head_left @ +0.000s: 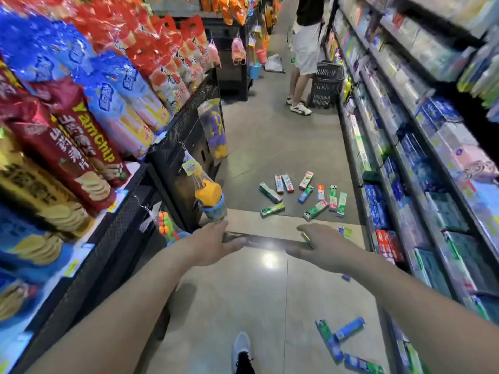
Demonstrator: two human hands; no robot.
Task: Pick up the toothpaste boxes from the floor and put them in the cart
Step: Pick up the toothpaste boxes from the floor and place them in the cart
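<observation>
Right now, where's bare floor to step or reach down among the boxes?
Bare: the floor between your shoe and the cart handle, and the aisle past the far boxes. Crowded: the far boxes ahead and the near boxes by the right shelf.

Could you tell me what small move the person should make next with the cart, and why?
Probably ease the cart forward a little and stop short of the scattered toothpaste boxes. Both the left hand and right hand rest on the cart's handle bar and hold no box, and that cluster lies on the floor just beyond the cart. Other boxes lie near the person's foot.
</observation>
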